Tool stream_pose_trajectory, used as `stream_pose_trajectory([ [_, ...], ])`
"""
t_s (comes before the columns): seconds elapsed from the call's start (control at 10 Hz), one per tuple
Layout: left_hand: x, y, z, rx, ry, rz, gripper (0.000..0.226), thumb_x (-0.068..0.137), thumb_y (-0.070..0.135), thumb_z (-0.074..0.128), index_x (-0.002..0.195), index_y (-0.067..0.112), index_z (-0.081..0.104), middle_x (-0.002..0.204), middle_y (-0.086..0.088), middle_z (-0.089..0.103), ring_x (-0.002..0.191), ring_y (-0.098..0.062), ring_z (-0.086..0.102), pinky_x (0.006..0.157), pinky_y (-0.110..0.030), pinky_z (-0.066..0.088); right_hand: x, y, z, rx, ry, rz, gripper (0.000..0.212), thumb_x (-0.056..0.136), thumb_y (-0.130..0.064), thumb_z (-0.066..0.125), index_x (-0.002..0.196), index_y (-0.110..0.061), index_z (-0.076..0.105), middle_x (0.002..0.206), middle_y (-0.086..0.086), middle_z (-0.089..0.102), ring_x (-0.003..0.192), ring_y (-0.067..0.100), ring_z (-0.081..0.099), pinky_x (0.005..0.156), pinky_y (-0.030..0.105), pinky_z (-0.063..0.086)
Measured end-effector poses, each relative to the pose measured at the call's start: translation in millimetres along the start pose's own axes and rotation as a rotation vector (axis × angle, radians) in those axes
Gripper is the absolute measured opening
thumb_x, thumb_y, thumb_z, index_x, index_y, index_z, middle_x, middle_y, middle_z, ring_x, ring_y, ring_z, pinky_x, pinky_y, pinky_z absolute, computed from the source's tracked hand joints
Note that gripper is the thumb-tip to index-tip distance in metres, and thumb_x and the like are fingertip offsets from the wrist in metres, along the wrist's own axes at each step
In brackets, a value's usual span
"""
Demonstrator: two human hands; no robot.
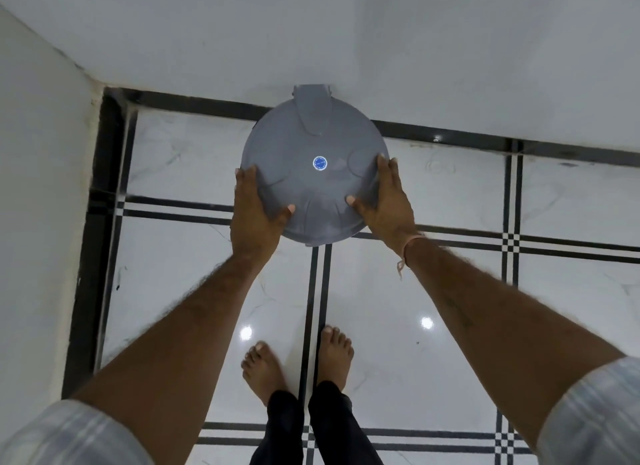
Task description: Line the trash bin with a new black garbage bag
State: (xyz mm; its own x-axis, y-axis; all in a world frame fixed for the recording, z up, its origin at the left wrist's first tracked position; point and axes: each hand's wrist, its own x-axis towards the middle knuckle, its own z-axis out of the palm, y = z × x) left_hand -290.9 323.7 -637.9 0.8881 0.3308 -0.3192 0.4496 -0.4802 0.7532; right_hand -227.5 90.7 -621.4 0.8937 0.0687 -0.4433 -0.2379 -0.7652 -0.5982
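A round grey trash bin with its lid closed stands against the white wall, seen from straight above. A small blue sticker marks the lid's centre, and the hinge sits at the far side by the wall. My left hand grips the lid's near left rim, thumb lying on top. My right hand grips the near right rim the same way. The bin's body and inside are hidden beneath the lid. No black garbage bag is in view.
The white wall runs behind the bin and meets a side wall in a corner at the left. The glossy white tiled floor has black stripes. My bare feet stand just short of the bin.
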Motion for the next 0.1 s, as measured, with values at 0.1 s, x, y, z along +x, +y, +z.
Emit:
stream_pose_trajectory([
  [0.1,-6.4,33.0,-22.0,0.061,0.020,-0.003,0.108,0.080,0.077,0.065,0.161,0.018,0.025,0.168,-0.009,0.029,0.154,-0.030,0.031,0.118,-0.051,0.040,-13.4,-25.0,-27.5,0.034,0.044,-0.030,0.087,0.096,-0.054,0.061,0.165,-0.026,0.016,0.174,0.003,0.014,0.160,0.027,0.018,0.124,0.050,0.033],
])
